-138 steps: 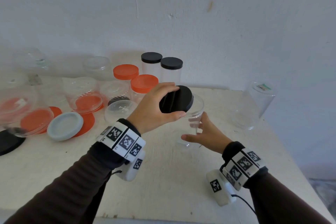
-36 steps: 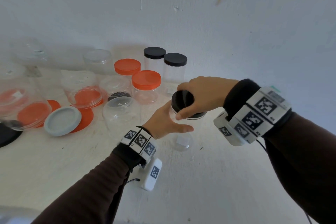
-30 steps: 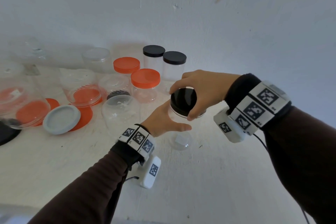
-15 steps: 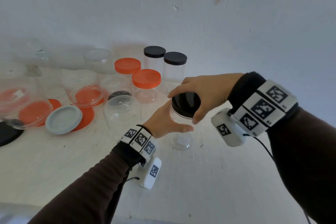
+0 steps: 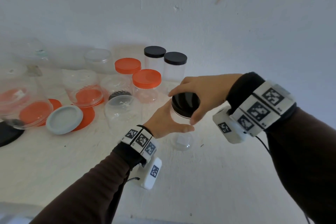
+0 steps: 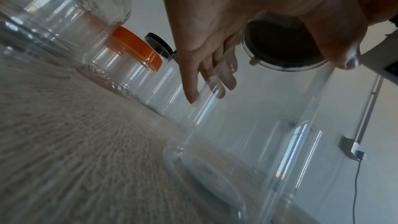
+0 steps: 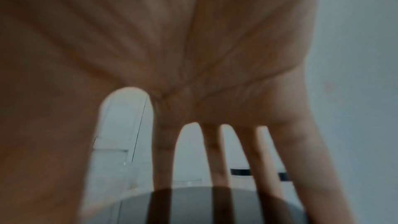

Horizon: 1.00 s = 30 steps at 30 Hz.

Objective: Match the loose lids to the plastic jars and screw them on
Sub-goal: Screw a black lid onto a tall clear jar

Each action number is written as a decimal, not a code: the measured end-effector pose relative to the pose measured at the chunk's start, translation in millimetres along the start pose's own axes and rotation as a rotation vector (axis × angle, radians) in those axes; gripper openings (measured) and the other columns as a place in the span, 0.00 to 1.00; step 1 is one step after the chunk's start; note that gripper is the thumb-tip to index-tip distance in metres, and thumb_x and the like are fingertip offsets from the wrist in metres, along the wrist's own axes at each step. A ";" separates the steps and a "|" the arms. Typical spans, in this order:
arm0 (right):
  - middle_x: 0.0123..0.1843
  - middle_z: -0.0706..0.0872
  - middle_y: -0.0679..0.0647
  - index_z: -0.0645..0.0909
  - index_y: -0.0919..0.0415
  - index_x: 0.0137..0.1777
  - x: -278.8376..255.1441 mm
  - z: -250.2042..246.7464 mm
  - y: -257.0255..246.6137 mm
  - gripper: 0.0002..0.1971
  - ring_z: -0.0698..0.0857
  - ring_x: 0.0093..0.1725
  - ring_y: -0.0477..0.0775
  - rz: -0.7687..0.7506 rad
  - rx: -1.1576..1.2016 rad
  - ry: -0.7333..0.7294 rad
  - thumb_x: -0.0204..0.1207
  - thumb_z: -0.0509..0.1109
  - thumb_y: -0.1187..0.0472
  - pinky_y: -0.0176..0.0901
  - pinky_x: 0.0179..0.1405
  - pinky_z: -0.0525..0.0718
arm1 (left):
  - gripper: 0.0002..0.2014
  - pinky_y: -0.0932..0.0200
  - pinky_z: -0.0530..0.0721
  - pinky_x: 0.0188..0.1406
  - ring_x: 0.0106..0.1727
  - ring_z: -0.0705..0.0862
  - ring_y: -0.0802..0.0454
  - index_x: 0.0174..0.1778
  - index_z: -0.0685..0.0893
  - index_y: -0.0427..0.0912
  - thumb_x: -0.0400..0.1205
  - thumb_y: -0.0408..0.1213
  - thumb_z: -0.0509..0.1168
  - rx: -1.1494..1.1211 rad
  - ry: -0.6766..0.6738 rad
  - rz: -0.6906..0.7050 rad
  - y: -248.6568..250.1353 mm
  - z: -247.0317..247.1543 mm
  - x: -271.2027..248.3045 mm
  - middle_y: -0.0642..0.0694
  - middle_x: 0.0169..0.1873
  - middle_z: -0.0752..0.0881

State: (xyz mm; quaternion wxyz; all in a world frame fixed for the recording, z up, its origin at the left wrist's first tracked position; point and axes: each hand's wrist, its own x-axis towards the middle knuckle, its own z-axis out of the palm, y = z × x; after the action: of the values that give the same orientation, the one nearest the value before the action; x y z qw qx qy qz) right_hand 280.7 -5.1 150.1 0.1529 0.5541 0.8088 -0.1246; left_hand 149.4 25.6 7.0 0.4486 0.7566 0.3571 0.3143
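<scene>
A tall clear plastic jar [image 5: 181, 142] stands on the white table [image 5: 200, 178], with a black lid [image 5: 185, 102] on its mouth. My left hand [image 5: 179, 120] grips the jar's upper wall from the left, thumb across the near side. From above and the right, my right hand [image 5: 183, 106] holds the lid, its index finger and thumb pinching the rim. The left wrist view shows the lid [image 6: 282, 47] from below through the jar [image 6: 247, 134]. In the right wrist view my spread fingers [image 7: 217, 168] reach down onto the lid [image 7: 193, 207].
Behind the jar stand two black-lidded jars [image 5: 174, 67] and two orange-lidded jars [image 5: 146, 85]. To the left are several open clear jars [image 5: 121, 112], orange lids [image 5: 85, 116], a grey lid [image 5: 63, 120] and a black lid [image 5: 7, 134]. The wall is close behind.
Earlier my left hand held the lid and my right hand the jar; they have swapped. Over the last second my right hand has turned round the lid, its thumb now at the near right.
</scene>
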 end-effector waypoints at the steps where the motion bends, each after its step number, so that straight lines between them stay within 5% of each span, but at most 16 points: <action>1: 0.64 0.72 0.48 0.66 0.41 0.73 -1.7 -2.0 1.0 0.38 0.74 0.63 0.51 -0.034 0.023 -0.013 0.65 0.78 0.45 0.41 0.59 0.76 | 0.39 0.75 0.70 0.58 0.62 0.75 0.67 0.68 0.66 0.56 0.65 0.43 0.80 0.007 0.000 0.003 -0.1 0.3 0.1 0.59 0.60 0.77; 5: 0.44 0.74 0.45 0.74 0.48 0.63 0.6 5.8 -1.9 0.30 0.80 0.45 0.48 0.033 0.002 0.188 0.64 0.75 0.38 0.33 0.37 0.77 | 0.41 0.73 0.72 0.58 0.63 0.76 0.62 0.69 0.68 0.52 0.63 0.46 0.81 -0.009 0.007 0.000 -2.6 1.7 -0.5 0.57 0.60 0.79; 8: 0.35 0.76 0.49 0.76 0.60 0.50 6.7 16.8 -11.9 0.30 0.75 0.29 0.44 0.153 -0.064 0.338 0.68 0.65 0.30 0.31 0.23 0.67 | 0.46 0.71 0.71 0.61 0.63 0.76 0.64 0.71 0.73 0.50 0.57 0.57 0.78 0.004 0.008 0.012 -4.5 3.5 -0.1 0.58 0.61 0.81; 11: 0.42 0.79 0.51 0.76 0.58 0.59 5.7 12.9 -12.9 0.34 0.79 0.37 0.49 0.187 -0.142 0.274 0.69 0.61 0.28 0.35 0.32 0.72 | 0.47 0.74 0.70 0.61 0.63 0.76 0.67 0.72 0.73 0.51 0.56 0.61 0.75 0.009 0.003 0.022 -3.6 4.1 -1.6 0.59 0.62 0.80; 14: 0.67 0.71 0.50 0.61 0.42 0.76 -2.2 -1.2 -7.0 0.38 0.74 0.64 0.54 0.039 -0.007 -0.029 0.68 0.72 0.38 0.45 0.61 0.77 | 0.40 0.75 0.71 0.59 0.63 0.75 0.67 0.68 0.68 0.54 0.62 0.48 0.80 0.022 0.007 0.006 -2.8 2.7 -2.2 0.58 0.62 0.78; 17: 0.57 0.73 0.48 0.67 0.41 0.71 -2.3 -0.2 -5.4 0.35 0.77 0.57 0.51 0.016 0.013 0.017 0.65 0.78 0.45 0.38 0.48 0.79 | 0.38 0.80 0.71 0.54 0.58 0.75 0.71 0.68 0.66 0.55 0.66 0.41 0.80 0.031 0.012 0.008 -0.3 1.3 -3.3 0.61 0.58 0.77; 21: 0.39 0.75 0.47 0.75 0.56 0.61 2.6 12.0 -14.6 0.31 0.75 0.29 0.42 0.165 -0.048 0.244 0.69 0.66 0.32 0.30 0.23 0.67 | 0.44 0.76 0.72 0.54 0.61 0.76 0.64 0.73 0.68 0.49 0.61 0.49 0.81 -0.005 0.008 -0.003 -3.0 2.4 -2.8 0.58 0.60 0.79; 23: 0.43 0.78 0.50 0.74 0.57 0.63 2.5 13.2 -13.5 0.35 0.77 0.33 0.46 0.191 -0.095 0.237 0.68 0.63 0.29 0.33 0.30 0.71 | 0.47 0.77 0.71 0.56 0.64 0.75 0.65 0.73 0.70 0.50 0.58 0.55 0.79 -0.003 0.006 0.003 -4.2 3.5 -2.3 0.59 0.62 0.79; 26: 0.65 0.72 0.50 0.63 0.44 0.75 -1.6 5.9 -5.3 0.37 0.75 0.59 0.51 0.060 -0.012 0.006 0.68 0.71 0.38 0.42 0.57 0.77 | 0.40 0.75 0.70 0.57 0.62 0.75 0.66 0.70 0.68 0.52 0.64 0.45 0.81 0.013 0.011 -0.009 -3.3 3.6 -2.4 0.58 0.61 0.78; 28: 0.65 0.68 0.48 0.63 0.40 0.74 -2.9 2.5 -4.1 0.37 0.72 0.62 0.51 -0.024 0.022 -0.038 0.67 0.78 0.49 0.42 0.57 0.76 | 0.38 0.78 0.70 0.55 0.59 0.75 0.68 0.68 0.67 0.54 0.66 0.42 0.79 0.039 0.012 -0.005 -2.3 3.5 -2.3 0.60 0.58 0.77; 30: 0.59 0.71 0.49 0.67 0.40 0.69 -0.5 4.6 -5.1 0.34 0.74 0.56 0.51 -0.004 -0.005 0.029 0.65 0.79 0.49 0.39 0.48 0.76 | 0.38 0.82 0.70 0.52 0.57 0.75 0.71 0.68 0.66 0.54 0.66 0.42 0.79 0.050 0.007 0.001 -0.7 3.7 -2.6 0.64 0.55 0.76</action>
State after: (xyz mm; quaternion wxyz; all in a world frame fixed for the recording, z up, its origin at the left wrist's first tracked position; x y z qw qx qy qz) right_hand 276.6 -9.0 146.2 0.1423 0.5538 0.8123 -0.1145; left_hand 150.8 22.0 4.5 0.4280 0.7667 0.3663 0.3080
